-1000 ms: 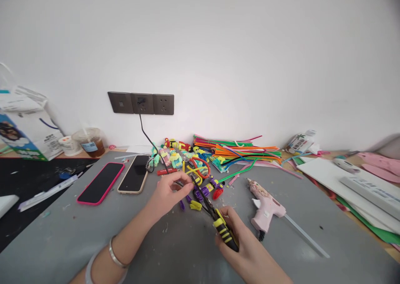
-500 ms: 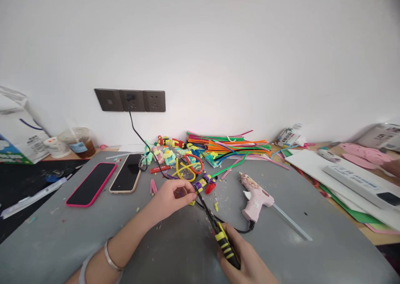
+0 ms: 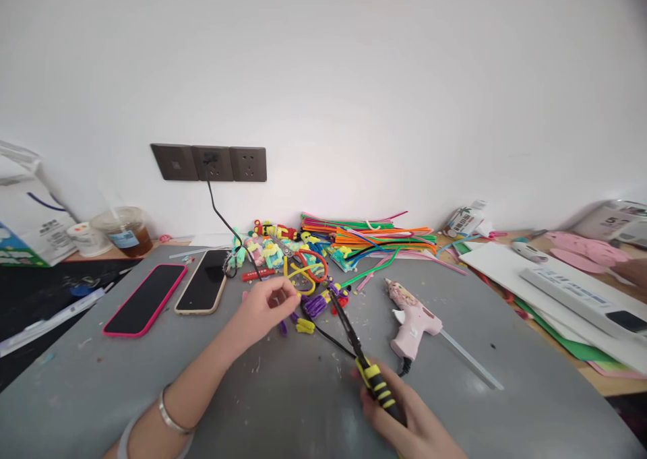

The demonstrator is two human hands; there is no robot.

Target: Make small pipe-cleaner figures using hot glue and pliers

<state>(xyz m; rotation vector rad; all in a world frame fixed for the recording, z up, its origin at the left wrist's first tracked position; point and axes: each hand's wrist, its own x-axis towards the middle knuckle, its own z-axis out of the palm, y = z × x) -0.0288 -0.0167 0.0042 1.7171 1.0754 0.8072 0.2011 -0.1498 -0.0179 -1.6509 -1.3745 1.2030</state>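
Observation:
My right hand [image 3: 404, 415] is wrapped round long-nose pliers [image 3: 371, 375] with black and yellow handles. Their dark jaws point up and left, and the tip is near a purple bundle of pipe cleaner [image 3: 316, 306] on the mat. Thumb and fingertips of my left hand [image 3: 267, 311] are pressed together in a pinch. Whatever is between them is too small to make out. Below the fingertips lie a folded yellow piece [image 3: 304, 326] and a short purple piece [image 3: 283, 328]. A red piece [image 3: 340, 304] rests just beyond the plier tip.
A pink glue gun [image 3: 412, 321] with a clear stick lies right of the pliers, its black cord running under them. Pipe cleaners [image 3: 384, 238] and small figures are heaped at the wall. Two phones [image 3: 146, 300] lie left; paper sheets [image 3: 505, 263] lie right.
My left hand has moved left, away from the pliers. My right hand has shifted right and slightly down with the pliers. The purple and yellow pieces between them now show more fully.

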